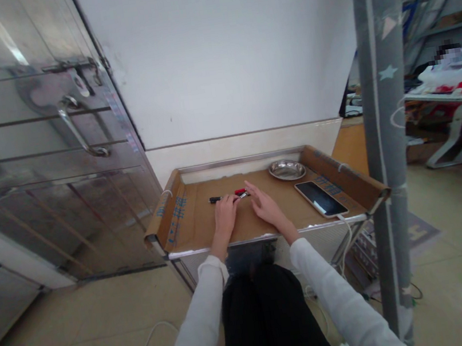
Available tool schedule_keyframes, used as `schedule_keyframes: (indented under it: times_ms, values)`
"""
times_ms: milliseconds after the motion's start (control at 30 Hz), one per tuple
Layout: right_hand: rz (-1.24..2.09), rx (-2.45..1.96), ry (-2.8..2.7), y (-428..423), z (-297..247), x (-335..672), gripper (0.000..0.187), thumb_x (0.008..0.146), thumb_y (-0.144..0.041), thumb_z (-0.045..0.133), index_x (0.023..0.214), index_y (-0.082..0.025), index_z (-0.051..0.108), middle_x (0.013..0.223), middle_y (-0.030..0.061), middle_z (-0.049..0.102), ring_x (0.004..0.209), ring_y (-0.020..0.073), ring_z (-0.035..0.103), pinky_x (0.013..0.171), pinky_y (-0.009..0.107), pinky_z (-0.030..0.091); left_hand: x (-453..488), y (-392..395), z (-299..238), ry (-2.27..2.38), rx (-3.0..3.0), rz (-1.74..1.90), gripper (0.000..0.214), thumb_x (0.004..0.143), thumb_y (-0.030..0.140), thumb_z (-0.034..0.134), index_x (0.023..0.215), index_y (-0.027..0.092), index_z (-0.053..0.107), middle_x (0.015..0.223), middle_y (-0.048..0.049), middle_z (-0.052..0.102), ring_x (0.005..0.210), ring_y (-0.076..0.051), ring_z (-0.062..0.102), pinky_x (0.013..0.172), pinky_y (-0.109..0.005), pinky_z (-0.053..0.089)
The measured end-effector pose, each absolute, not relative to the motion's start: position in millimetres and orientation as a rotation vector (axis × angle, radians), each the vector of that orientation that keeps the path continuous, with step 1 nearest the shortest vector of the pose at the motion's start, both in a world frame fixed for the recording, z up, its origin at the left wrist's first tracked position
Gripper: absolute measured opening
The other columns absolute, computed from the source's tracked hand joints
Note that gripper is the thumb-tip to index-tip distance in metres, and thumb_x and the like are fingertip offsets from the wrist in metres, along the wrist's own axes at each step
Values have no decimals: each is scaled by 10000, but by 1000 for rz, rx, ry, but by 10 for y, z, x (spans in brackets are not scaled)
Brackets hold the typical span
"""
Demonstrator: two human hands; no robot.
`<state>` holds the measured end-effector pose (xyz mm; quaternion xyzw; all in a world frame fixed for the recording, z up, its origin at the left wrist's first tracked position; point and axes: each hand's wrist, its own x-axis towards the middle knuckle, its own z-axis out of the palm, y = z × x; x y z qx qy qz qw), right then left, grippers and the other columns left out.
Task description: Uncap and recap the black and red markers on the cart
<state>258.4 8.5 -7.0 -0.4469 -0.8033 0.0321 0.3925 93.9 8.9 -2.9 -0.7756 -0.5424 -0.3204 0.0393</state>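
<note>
My left hand [226, 215] rests on the cardboard-lined tray table [204, 229], its fingers bent together over a slim black pen-like object [215, 199]. The dark end sticks out to the left of the fingers; the rest is under them. Close by on the right, my right hand [267, 207] has its index finger raised and the fingers apart. Between the fingertips of both hands lie a small red piece [239, 191] and a small shiny piece [243, 195], too small to name. Whether the right fingertips touch them I cannot tell.
A round metal dish [287, 170] stands at the back right of the tray. In front of it lies a smartphone [320, 199] with a white cable [348, 236] hanging down. A grey pole [391, 143] rises on the right; a metal door [44, 143] is left.
</note>
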Motion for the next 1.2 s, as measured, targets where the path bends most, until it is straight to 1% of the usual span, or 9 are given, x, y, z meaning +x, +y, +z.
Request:
schedule_keyframes:
  times_ms: [67,167,233,333,433,600,733,900,1200]
  values:
    - [6,-1235,-2030,107,-77,2586,567,836,-95,349,1394,-201,338,1282,70,546,1138,177,496,977,323,382,868,25,-27,-1786,-2247,-910,186,900,270,469,970,192,623,970,-66,637,937,-222,549,831,-348,398]
    - [-129,-1506,-1993,138,-81,2582,436,843,-98,371,1242,-172,529,1198,105,576,1094,214,488,961,331,367,773,23,-41,-1975,-2100,-879,170,889,250,488,960,193,631,1003,-79,622,968,-230,532,830,-344,402]
    - [-198,-1671,-1966,148,-82,2572,369,856,-126,396,1170,-177,583,1138,122,582,1065,230,484,921,331,369,739,74,-47,-2074,-2066,-861,166,888,214,481,967,177,622,1022,-91,606,960,-216,539,823,-325,413]
    - [-258,-1802,-1959,156,-85,2547,329,883,-173,403,1153,-190,591,1112,130,571,1053,233,474,875,324,365,767,154,-37,-2120,-2019,-841,223,896,125,417,1051,148,575,1067,-111,578,950,-196,556,811,-304,428]
    - [-284,-1841,-1954,170,-86,2530,310,900,-193,391,1140,-186,587,1092,125,569,1036,227,473,859,317,357,899,185,-26,-1992,-2079,-846,272,899,84,363,1098,142,540,1077,-112,566,982,-188,555,838,-295,434]
    - [-288,-1848,-1947,201,-76,2535,258,892,-185,408,1079,-156,584,1042,126,576,991,222,482,827,312,358,1200,246,-63,-1762,-2323,-847,203,900,130,403,1021,158,563,1026,-98,578,976,-189,556,875,-310,434]
    - [-293,-1839,-1948,214,-85,2548,244,903,-214,404,1042,-157,596,1033,131,579,983,224,488,816,317,360,1311,386,-109,-1778,-2393,-855,156,880,158,465,977,132,584,1035,-130,583,961,-211,566,859,-335,441]
    - [-296,-1823,-1977,235,-103,2556,234,909,-246,419,1010,-151,607,1030,138,596,978,226,499,810,322,358,1301,489,-162,-1764,-2493,-984,99,870,172,499,882,139,591,982,-104,602,943,-191,568,876,-336,431]
    - [-178,-1777,-1957,238,-86,2562,250,925,-207,373,1004,-159,605,993,118,657,940,223,545,815,332,345,1280,484,-187,-1768,-2543,-1201,131,872,111,450,864,136,578,955,-100,637,929,-188,574,872,-334,441]
